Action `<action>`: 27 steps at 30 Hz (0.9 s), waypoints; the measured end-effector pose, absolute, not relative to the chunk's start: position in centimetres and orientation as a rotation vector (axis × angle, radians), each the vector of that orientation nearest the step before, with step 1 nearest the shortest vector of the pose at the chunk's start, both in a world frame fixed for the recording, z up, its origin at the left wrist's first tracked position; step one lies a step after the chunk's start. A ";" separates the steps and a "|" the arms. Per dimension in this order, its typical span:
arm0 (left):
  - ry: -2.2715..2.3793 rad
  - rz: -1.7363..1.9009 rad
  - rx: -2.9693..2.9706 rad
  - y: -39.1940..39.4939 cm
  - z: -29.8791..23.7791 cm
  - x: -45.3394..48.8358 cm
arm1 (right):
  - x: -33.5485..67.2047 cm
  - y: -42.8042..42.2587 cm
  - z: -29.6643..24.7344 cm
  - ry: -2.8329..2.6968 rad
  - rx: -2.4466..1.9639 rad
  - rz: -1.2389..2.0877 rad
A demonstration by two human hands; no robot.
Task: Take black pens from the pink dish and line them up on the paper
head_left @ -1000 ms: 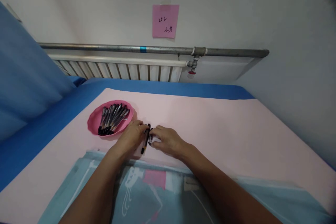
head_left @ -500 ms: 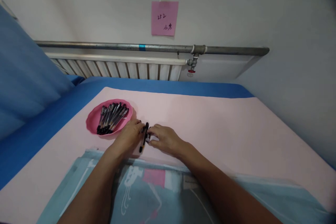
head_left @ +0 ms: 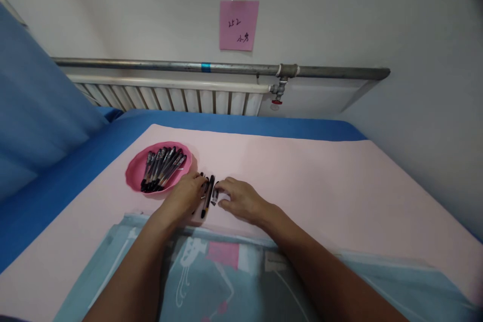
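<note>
My left hand (head_left: 186,196) lies curled over a few black pens (head_left: 207,200) on the pink sheet (head_left: 302,181), fingers closed on them. Just to their right, my right hand (head_left: 239,200) pinches a small dark piece, perhaps a pen cap (head_left: 215,196), between thumb and fingertips. A pink dish (head_left: 133,177) holding several black pens (head_left: 162,169) sits just left of my left hand.
A light blue patterned cloth (head_left: 211,271) covers my lap at the near edge. Blue bedding (head_left: 56,181) surrounds the pink sheet. A radiator (head_left: 169,98) and metal pipe (head_left: 211,67) run along the wall, with a pink note (head_left: 238,25) above.
Both hands stay at the same spot. The left hand's fingers have shifted slightly over the pens, and more pen tips show beside them.
</note>
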State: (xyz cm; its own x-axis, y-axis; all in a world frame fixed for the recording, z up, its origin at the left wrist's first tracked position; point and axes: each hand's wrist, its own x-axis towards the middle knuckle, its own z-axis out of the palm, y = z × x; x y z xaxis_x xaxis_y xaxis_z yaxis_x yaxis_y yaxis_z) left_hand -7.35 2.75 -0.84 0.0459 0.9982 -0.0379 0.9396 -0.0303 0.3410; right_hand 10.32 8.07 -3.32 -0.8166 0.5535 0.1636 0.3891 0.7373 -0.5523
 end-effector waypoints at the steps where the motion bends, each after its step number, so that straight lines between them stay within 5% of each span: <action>1: 1.977 0.305 2.060 2.7 -0.7 -7.4 | 10.3 8.0 -3.3 -2.620 -0.744 0.729; 27: 2.134 0.321 2.084 2.1 0.8 -7.3 | 9.8 7.6 -3.4 -2.625 -0.807 0.667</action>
